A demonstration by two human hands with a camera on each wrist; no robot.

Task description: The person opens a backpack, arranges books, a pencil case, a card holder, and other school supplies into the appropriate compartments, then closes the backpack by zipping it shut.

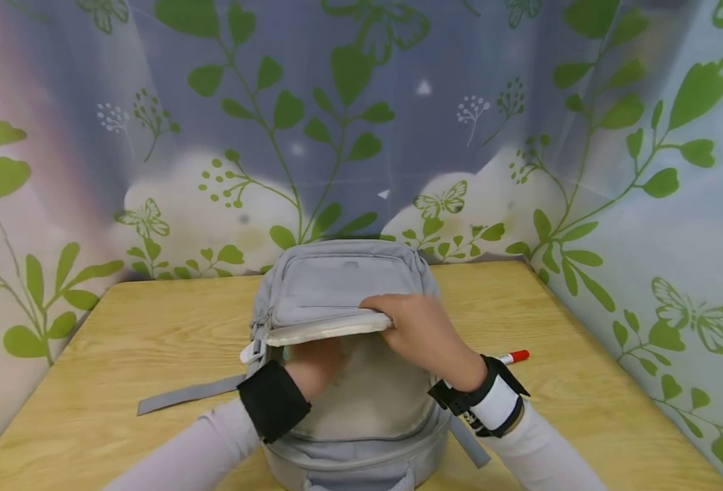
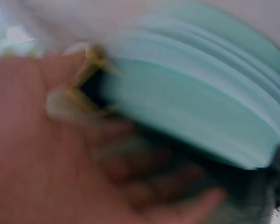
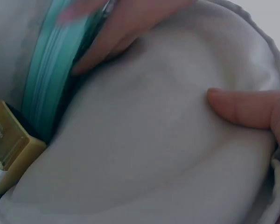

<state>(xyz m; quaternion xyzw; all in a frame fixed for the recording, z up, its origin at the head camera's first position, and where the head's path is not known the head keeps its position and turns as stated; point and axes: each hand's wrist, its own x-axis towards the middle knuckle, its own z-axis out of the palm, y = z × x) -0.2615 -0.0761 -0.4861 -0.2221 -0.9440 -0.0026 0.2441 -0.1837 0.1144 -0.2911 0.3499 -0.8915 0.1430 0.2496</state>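
A grey backpack (image 1: 355, 457) lies on the table with its zipped flap (image 1: 346, 281) lifted. My right hand (image 1: 419, 334) grips the flap's edge, and its thumb (image 3: 238, 107) presses on the pale lining in the right wrist view. Through the opening reaches my left hand (image 1: 315, 365), its fingertips hidden from the head view. Inside, its blurred fingers are extended beside a mint-green layered item (image 2: 191, 102), seen in the right wrist view as a teal stack (image 3: 44, 79). A gold-rimmed object (image 2: 74, 100) shows near the left thumb. In the right wrist view, a gold-and-white box (image 3: 16, 144) sits below the teal stack.
A red-capped marker (image 1: 515, 356) lies to the right, partly behind the right wrist. Grey straps stretch out on the left (image 1: 189, 394) and right (image 1: 468, 443). A leaf-patterned curtain (image 1: 361, 136) surrounds the wooden table (image 1: 171, 327) at the back and sides.
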